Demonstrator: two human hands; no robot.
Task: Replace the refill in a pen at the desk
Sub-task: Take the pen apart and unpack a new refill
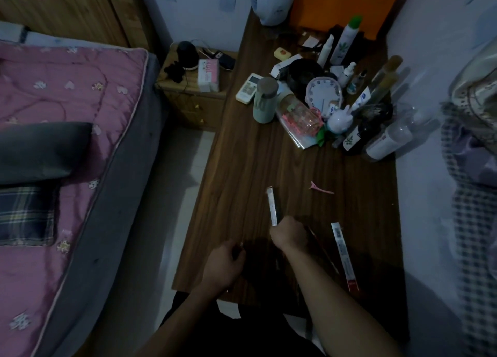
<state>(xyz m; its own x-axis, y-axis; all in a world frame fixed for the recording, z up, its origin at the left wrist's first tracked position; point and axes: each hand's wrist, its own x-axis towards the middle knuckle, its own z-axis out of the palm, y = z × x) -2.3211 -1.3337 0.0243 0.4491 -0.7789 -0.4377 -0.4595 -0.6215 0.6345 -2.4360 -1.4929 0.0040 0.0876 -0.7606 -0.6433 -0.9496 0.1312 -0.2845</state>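
On the dark wooden desk (242, 173) my right hand (289, 235) is closed around the lower end of a narrow white refill packet (271, 206), which sticks up and away from my fist. My left hand (224, 265) rests near the desk's front edge, fingers curled around something small and dark that I cannot make out. A second long white packet with a red end (345, 257) lies flat to the right of my right forearm. A thin dark pen-like stick (321, 249) lies between that packet and my arm, partly hidden.
A pink hair clip (321, 188) lies further back. The far desk end is crowded with bottles (347, 40), a green cup (265, 101), a white clock (324, 93) and a remote (247, 87). A bed with a pink quilt (53, 114) is to the left.
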